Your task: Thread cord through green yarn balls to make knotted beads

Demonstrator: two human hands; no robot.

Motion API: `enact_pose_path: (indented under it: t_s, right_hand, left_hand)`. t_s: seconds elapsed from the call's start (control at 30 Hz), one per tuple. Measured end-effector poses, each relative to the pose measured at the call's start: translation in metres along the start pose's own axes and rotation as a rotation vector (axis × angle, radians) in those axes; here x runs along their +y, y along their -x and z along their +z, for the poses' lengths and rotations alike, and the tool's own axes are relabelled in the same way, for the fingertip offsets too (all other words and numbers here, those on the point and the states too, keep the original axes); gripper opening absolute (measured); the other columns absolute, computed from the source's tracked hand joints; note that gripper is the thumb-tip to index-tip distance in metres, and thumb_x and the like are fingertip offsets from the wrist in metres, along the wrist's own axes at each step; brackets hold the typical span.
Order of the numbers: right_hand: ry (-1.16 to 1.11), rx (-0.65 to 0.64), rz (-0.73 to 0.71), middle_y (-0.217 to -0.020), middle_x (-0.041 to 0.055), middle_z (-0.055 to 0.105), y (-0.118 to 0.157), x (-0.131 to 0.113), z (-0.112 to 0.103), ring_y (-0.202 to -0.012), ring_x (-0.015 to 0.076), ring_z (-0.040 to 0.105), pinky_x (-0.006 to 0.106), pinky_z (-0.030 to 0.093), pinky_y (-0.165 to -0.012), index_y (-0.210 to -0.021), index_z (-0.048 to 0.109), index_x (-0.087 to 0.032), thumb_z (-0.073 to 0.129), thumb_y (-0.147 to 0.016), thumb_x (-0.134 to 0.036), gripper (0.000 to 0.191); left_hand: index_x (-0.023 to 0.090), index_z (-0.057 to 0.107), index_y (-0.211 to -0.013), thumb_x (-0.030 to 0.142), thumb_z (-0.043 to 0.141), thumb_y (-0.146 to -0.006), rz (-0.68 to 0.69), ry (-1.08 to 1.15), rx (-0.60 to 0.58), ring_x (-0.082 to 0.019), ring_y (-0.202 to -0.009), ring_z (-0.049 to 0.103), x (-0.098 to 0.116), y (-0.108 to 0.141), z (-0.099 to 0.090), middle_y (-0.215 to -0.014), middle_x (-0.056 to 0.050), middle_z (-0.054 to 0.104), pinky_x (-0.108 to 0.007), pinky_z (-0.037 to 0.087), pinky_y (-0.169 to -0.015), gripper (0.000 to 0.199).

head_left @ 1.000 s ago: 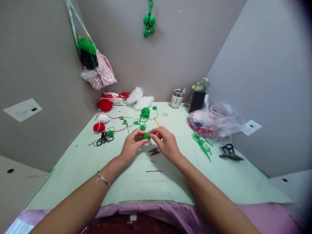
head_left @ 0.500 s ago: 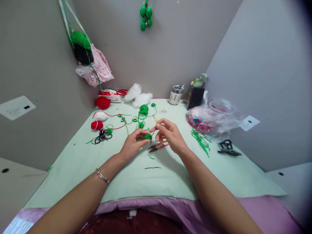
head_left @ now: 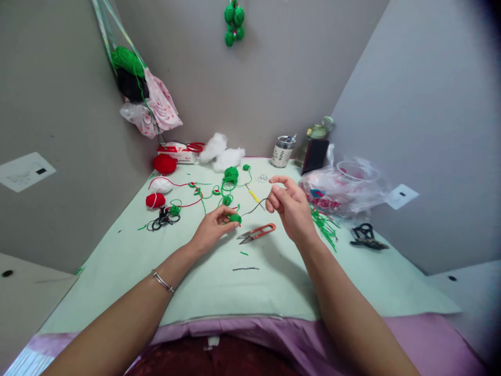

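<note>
Pale green tabletop (head_left: 211,292), grey walls behind, green ball cluster (head_left: 234,23) hanging on the back one. Head view: left hand (head_left: 213,227) pinching small green crocheted piece (head_left: 235,219) between thumb and fingers, just above the table middle. Right hand (head_left: 287,206) raised to its right, fingers curled, dark thread (head_left: 256,207) running from the green piece up to its fingertips; exact grip on the thread too small to tell. Orange-handled snips (head_left: 258,233) lie between and below the hands, blades toward the left hand. Yellow-handled hook (head_left: 253,196) beyond the thread. Green yarn ball (head_left: 230,176) farther back, white stuffing (head_left: 229,159) behind it. Red yarn ball (head_left: 155,200) and black yarn tangle (head_left: 164,219) on the left; cut green strands (head_left: 324,227) right of the right hand, by the plastic bag (head_left: 332,193).
</note>
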State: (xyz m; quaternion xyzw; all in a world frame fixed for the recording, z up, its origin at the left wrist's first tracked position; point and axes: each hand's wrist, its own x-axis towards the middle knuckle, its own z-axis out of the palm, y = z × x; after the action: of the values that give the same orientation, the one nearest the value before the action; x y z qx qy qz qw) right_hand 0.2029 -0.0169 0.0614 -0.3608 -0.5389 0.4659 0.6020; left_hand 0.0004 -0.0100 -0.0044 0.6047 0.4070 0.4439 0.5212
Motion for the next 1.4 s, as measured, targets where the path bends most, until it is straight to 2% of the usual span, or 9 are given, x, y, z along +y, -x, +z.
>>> enact_pose_path:
  t_s: [0.07,0.13,0.33,0.47,0.7,0.9,1.13,1.23,1.4]
  right_hand:
    - [0.083,-0.044,0.020,-0.057,-0.0085,0.042,0.002,0.003,0.001,-0.054,0.0122,0.048,0.026,0.039,-0.056,-0.115,0.050,-0.023,0.057,-0.089,-0.035,0.030]
    - [0.156,-0.077,0.044,-0.058,-0.0082,0.045,0.003,0.008,0.003,-0.056,0.0130,0.051,0.026,0.039,-0.055,-0.117,0.050,-0.022,0.056,-0.088,-0.036,0.033]
    - [0.553,-0.154,0.081,-0.057,-0.0047,0.048,0.005,0.028,0.010,-0.053,0.0103,0.043,0.024,0.031,-0.052,-0.076,0.063,-0.017,0.061,-0.082,-0.033,0.017]
    - [0.651,-0.221,0.139,-0.055,-0.0049,0.049,0.009,0.033,0.015,-0.051,0.0099,0.040,0.024,0.028,-0.051,-0.076,0.068,-0.018,0.060,-0.081,-0.030,0.016]
    - [0.728,-0.220,0.167,-0.054,-0.0036,0.051,0.010,0.038,0.018,-0.051,0.0108,0.042,0.024,0.029,-0.052,-0.071,0.067,-0.018,0.059,-0.077,-0.025,0.012]
    - [0.661,-0.226,0.232,-0.053,-0.0050,0.048,0.006,0.050,0.018,-0.051,0.0096,0.039,0.023,0.027,-0.050,-0.067,0.061,-0.017,0.060,-0.069,-0.024,0.007]
    - [0.489,-0.261,0.276,-0.054,-0.0055,0.047,0.003,0.054,0.019,-0.048,0.0084,0.040,0.022,0.028,-0.047,-0.069,0.057,-0.017,0.057,-0.070,-0.031,0.014]
    - [0.388,-0.283,0.317,-0.052,-0.0055,0.048,0.004,0.048,0.019,-0.047,0.0082,0.039,0.022,0.030,-0.047,-0.073,0.059,-0.016,0.058,-0.075,-0.034,0.018]
    - [0.004,-0.295,0.340,-0.067,-0.0006,0.060,0.001,0.034,0.012,-0.058,0.0091,0.054,0.022,0.040,-0.056,-0.088,0.068,-0.013,0.066,-0.081,-0.038,0.026]
  left_hand:
    - [0.019,0.067,-0.099,0.032,0.079,-0.071,-0.028,0.093,-0.015,-0.018,-0.079,0.065,-0.001,0.000,-0.002,-0.085,-0.002,0.070,-0.031,0.049,-0.077,0.032]
    - [0.020,0.067,-0.102,0.033,0.080,-0.072,-0.031,0.137,-0.015,-0.018,-0.080,0.066,-0.001,0.000,-0.003,-0.086,-0.002,0.070,-0.032,0.050,-0.079,0.035]
    - [0.019,0.068,-0.099,0.030,0.079,-0.074,0.039,0.075,0.054,-0.017,-0.077,0.064,0.003,0.003,-0.001,-0.081,-0.001,0.068,-0.029,0.048,-0.075,0.030]
    - [0.019,0.066,-0.097,0.025,0.076,-0.075,0.118,-0.018,0.091,-0.016,-0.078,0.060,0.004,0.005,0.004,-0.087,-0.001,0.064,-0.027,0.046,-0.070,0.025]
    - [0.020,0.067,-0.094,0.018,0.073,-0.078,0.320,-0.253,0.101,-0.016,-0.080,0.058,-0.005,0.006,0.004,-0.093,-0.002,0.056,-0.031,0.049,-0.076,0.018]
    - [0.021,0.065,-0.098,0.016,0.070,-0.081,0.385,-0.345,0.064,-0.018,-0.086,0.059,-0.012,0.005,0.001,-0.095,-0.004,0.055,-0.031,0.048,-0.077,0.017]
    - [0.019,0.064,-0.094,0.014,0.068,-0.080,0.357,-0.291,0.074,-0.016,-0.082,0.058,-0.009,0.003,0.002,-0.092,-0.002,0.054,-0.030,0.048,-0.075,0.016]
    - [0.019,0.065,-0.094,0.017,0.069,-0.078,0.307,-0.252,0.103,-0.016,-0.080,0.058,-0.007,0.002,0.001,-0.093,-0.002,0.056,-0.030,0.049,-0.075,0.016]
    - [0.019,0.063,-0.099,0.024,0.069,-0.079,0.145,-0.107,0.089,-0.017,-0.082,0.061,-0.001,0.003,0.000,-0.091,-0.002,0.064,-0.029,0.048,-0.073,0.022]
